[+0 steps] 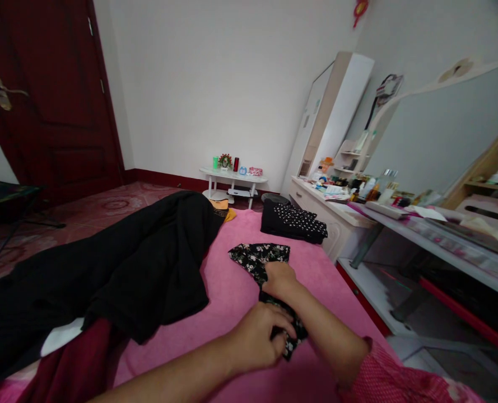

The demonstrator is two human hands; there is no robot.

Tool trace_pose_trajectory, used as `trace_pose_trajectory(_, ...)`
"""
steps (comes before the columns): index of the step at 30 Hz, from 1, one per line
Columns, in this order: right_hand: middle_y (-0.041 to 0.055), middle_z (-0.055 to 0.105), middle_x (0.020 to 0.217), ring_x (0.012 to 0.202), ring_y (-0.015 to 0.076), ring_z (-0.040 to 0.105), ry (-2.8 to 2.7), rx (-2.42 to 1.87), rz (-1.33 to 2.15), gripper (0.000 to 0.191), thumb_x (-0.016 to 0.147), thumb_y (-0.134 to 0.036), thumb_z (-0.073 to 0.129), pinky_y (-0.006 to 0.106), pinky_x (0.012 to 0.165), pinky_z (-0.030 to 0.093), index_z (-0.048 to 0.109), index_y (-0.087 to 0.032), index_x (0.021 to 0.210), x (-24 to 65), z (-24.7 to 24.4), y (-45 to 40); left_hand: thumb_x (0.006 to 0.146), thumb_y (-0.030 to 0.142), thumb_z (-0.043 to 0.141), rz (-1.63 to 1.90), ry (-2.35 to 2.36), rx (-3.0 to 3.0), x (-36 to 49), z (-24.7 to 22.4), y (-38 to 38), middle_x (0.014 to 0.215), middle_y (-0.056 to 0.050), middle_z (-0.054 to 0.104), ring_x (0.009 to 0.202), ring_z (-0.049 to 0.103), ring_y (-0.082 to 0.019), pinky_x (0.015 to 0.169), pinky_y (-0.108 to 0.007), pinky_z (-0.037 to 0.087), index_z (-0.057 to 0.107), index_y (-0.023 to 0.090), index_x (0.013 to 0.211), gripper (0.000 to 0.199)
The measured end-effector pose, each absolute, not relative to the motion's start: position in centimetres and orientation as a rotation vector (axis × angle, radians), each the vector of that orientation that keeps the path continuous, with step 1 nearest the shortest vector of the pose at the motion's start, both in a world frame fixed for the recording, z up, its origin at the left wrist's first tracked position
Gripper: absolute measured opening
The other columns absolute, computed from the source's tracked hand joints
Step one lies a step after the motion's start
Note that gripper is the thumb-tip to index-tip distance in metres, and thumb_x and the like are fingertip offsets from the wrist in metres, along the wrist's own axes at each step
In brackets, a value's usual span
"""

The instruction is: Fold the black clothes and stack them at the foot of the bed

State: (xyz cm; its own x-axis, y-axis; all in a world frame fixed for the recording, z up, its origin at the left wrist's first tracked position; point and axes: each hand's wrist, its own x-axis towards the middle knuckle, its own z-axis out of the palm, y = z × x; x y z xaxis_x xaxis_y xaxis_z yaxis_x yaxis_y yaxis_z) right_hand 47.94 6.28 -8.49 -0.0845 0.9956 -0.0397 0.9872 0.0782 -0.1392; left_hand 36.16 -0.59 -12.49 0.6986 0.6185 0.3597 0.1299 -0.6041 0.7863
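Flowered black garment (247, 258), one, lying on the pink bed (226, 291), near the middle; pale blossoms on dark ground; upper end spread to a point, lower part narrow beneath the hands.

Right hand (280, 279): laid on the upper part of the garment, pink sleeve (394, 372) up the forearm; fingers mostly hidden, so whether they grip cannot be told.

Left hand (259, 336): at the lower end, touching the garment; fingers curved, thumb near them; a firm hold cannot be made out.

Black clothes (156, 268), heaped along the left of the bed, well apart from the garment. Dark red cloth (74, 364), partly under the heap.

Dotted black clothes (293, 221), folded, beyond the garment, near the far end of the bed.

Low white surface (206, 169), by the wall: green cup (215, 162), potted flowers (224, 161), red can (236, 164), blue clock (242, 170), pink box (255, 172).

White dresser (360, 217), right of the bed: assorted bottles (372, 192), before a large mirror (437, 129).

Dark red door (59, 78), far left, shut.
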Motion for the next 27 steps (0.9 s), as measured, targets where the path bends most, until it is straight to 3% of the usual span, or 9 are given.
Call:
trace_pose_trajectory(3, 0.0136, 0.071, 0.094, 0.089, 0.0305, 0.066, -2.215, -2.143, 0.259, 0.032, 0.063, -0.022, 0.061, 0.035, 0.071, 0.048, 0.069, -0.016, 0.093, 50.5, -8.0, 6.5, 0.074, 0.005, 0.037, 0.984, 0.966, 1.939, 34.4, -12.7, 3.9, 0.072, -0.001, 0.067, 0.067, 0.063, -0.014, 0.063, -0.024, 0.047, 0.068, 0.017, 0.079, 0.033)
trace_pose_trajectory(7, 0.0004, 0.068, 0.066, 0.063, 0.0197, 0.064, -2.254, -2.176, 0.464, 0.025, 0.057, -0.017, 0.060, 0.023, 0.052, 0.041, 0.071, -0.021, 0.078, 55.1, -4.9, 7.1, 0.077, 0.005, 0.042, 1.182, 1.476, 1.947, 31.5, -13.5, 9.5, 0.093, -0.004, 0.067, 0.088, 0.061, -0.016, 0.080, -0.028, 0.045, 0.065, 0.017, 0.090, 0.029)
trace_pose_trajectory(10, -0.0016, 0.066, 0.062, 0.062, 0.0181, 0.063, -2.323, -2.165, 0.426, 0.025, 0.057, -0.014, 0.056, 0.022, 0.052, 0.038, 0.072, -0.023, 0.074, 57.5, -1.4, 8.2, 0.073, 0.003, 0.050, 1.142, 1.550, 1.988, 31.0, -14.8, 10.8, 0.096, -0.006, 0.064, 0.098, 0.056, -0.021, 0.089, -0.034, 0.040, 0.066, 0.017, 0.089, 0.027)
trace_pose_trajectory(15, 0.0015, 0.071, 0.082, 0.080, 0.0226, 0.064, -2.380, -2.194, -0.246, 0.036, 0.064, -0.017, 0.054, 0.028, 0.066, 0.042, 0.073, -0.030, 0.091, 59.1, 4.0, 12.4, 0.078, 0.009, 0.052, 0.994, 1.464, 2.265, 31.9, -15.9, 10.1, 0.098, -0.006, 0.058, 0.097, 0.052, -0.021, 0.085, -0.034, 0.038, 0.067, 0.021, 0.091, 0.023)
trace_pose_trajectory(20, 0.0093, 0.067, 0.105, 0.094, 0.0276, 0.061, -2.371, -2.073, -0.897, 0.044, 0.070, -0.020, 0.054, 0.034, 0.075, 0.042, 0.065, -0.025, 0.113, 60.3, 7.8, 18.9, 0.076, 0.008, 0.052, 0.965, 1.479, 2.219, 32.1, -16.0, 10.5, 0.097, -0.005, 0.057, 0.096, 0.050, -0.021, 0.084, -0.035, 0.038, 0.065, 0.021, 0.088, 0.022)
trace_pose_trajectory(24, 0.0130, 0.062, 0.111, 0.096, 0.0276, 0.059, -2.203, -2.007, -1.055, 0.042, 0.079, -0.022, 0.049, 0.037, 0.079, 0.042, 0.059, -0.020, 0.120, 62.4, 8.2, 24.5, 0.077, 0.009, 0.051, 0.973, 1.494, 2.220, 32.2, -16.2, 10.9, 0.096, -0.005, 0.056, 0.095, 0.049, -0.022, 0.083, -0.036, 0.038, 0.063, 0.021, 0.087, 0.020)
trace_pose_trajectory(27, 0.0147, 0.051, 0.129, 0.117, 0.0320, 0.046, -2.170, -1.984, -1.042, 0.044, 0.081, -0.015, 0.048, 0.046, 0.093, 0.037, 0.057, -0.023, 0.124, 64.4, 5.1, 28.0, 0.077, 0.010, 0.050, 0.975, 1.495, 2.221, 32.4, -16.4, 11.1, 0.096, -0.005, 0.055, 0.094, 0.049, -0.022, 0.082, -0.036, 0.038, 0.062, 0.021, 0.088, 0.019)
